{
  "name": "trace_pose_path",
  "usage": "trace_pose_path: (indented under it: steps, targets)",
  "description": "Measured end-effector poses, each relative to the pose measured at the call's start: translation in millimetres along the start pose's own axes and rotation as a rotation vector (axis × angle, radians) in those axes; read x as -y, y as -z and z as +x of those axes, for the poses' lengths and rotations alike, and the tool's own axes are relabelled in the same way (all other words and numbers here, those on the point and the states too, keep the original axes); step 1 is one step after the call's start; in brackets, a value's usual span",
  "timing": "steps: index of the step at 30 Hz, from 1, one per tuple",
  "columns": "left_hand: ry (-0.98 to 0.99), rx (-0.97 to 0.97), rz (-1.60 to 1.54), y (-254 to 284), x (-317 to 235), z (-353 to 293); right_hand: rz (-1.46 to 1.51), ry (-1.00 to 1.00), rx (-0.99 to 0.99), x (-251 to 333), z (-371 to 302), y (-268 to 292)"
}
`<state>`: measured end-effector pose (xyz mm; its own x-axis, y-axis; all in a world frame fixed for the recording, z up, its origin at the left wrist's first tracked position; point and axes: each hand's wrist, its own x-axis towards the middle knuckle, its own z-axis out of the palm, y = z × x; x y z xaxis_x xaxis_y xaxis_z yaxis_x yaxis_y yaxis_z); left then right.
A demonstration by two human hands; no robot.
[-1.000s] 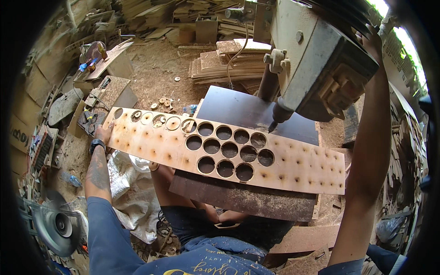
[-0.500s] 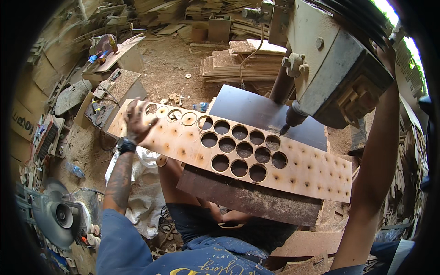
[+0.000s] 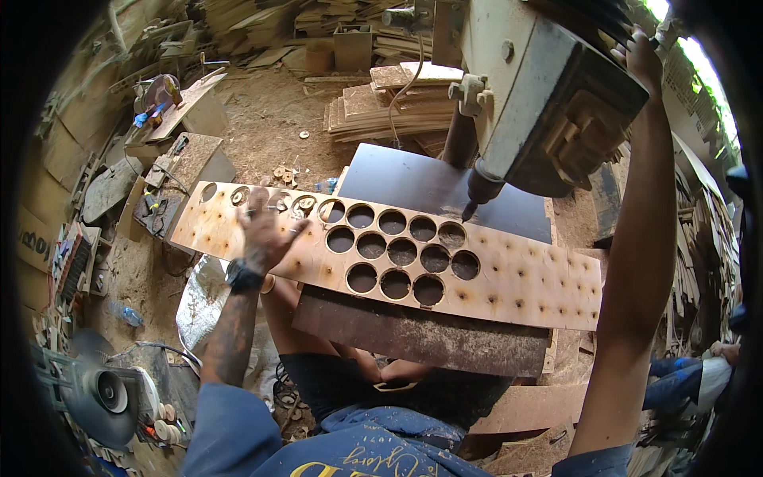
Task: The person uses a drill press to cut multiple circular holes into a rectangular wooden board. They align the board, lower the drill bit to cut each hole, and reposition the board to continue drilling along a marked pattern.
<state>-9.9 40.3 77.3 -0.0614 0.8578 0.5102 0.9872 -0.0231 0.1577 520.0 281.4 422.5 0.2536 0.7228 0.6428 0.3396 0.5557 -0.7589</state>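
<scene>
A long plywood board (image 3: 548, 290) lies aslant across the drill press table (image 3: 381, 171), over a dark brown sheet (image 3: 421, 330). Several round holes run through its middle, and small dark-ringed marks dot both ends. Over the board's left part my left hand (image 3: 269, 234) is spread open, holding nothing; whether it touches the wood I cannot tell. Some cut discs (image 3: 304, 207) sit in the holes beside its fingers. High at the right, my right hand (image 3: 642, 60) is wrapped around the drill press lever (image 3: 666, 33). The drill press bit (image 3: 470, 211) points down near the board's far edge, behind the last hole of the far row.
A fan (image 3: 107, 389) stands at the lower left. Stacked wooden panels (image 3: 381, 107) lie beyond the table. Loose discs (image 3: 284, 175) are on the sawdust-covered floor. A small bench with a round blade (image 3: 159, 99) is at the far left. Another person's blue-clothed leg (image 3: 675, 385) shows at right.
My left hand has moved right along the board, baring a hole near its left end. My right hand stays up at the lever. The whole view has shifted slightly.
</scene>
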Motion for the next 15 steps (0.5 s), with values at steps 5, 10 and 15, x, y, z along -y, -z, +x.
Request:
trace_pose_path:
  steps: [5,10,15]
  targets:
    - [0.565,-0.205,-0.098,21.5,50.2,-86.1,0.03,-0.006,-0.01,-14.5,16.6,7.1]
    - [0.821,0.351,-0.715,-16.6,75.4,-139.5,0.07,-0.004,-0.009,-11.5,23.3,4.3]
    - [0.616,0.117,-0.775,-35.4,92.8,-156.9,0.029,-0.172,-0.117,37.9,-30.8,-14.9]
